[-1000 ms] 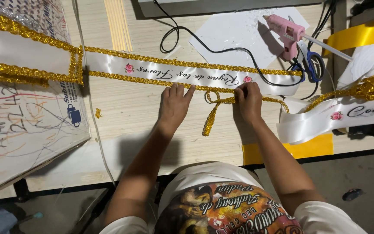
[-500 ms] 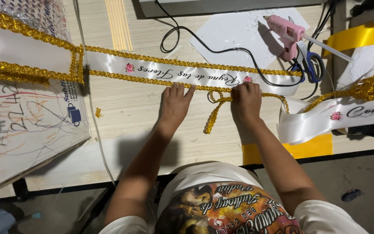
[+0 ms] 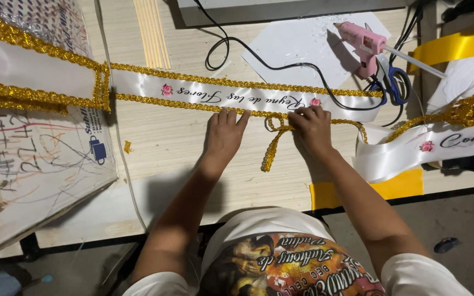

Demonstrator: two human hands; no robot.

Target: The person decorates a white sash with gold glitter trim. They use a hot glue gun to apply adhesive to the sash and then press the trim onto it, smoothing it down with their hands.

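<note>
A white satin sash point(image 3: 237, 94) with black script and small pink flowers lies across the wooden table, edged with gold glitter trim point(image 3: 193, 105). My left hand point(image 3: 224, 134) lies flat, its fingertips pressing the near trim edge. My right hand point(image 3: 312, 129) presses the same edge further right, beside a loose loop and hanging tail of gold trim point(image 3: 272, 148). Neither hand grips anything; the fingers rest on the trim.
A pink glue gun point(image 3: 360, 44) on white paper point(image 3: 303, 44), blue-handled scissors point(image 3: 393, 85) and a black cable point(image 3: 281, 68) lie beyond the sash. Another white sash point(image 3: 440, 145) with gold trim lies at right, yellow ribbon point(image 3: 456, 46) far right. A scribbled board point(image 3: 34, 164) is at left.
Both hands stay on the near trim edge, almost unmoved; my right hand has edged slightly toward the sash.
</note>
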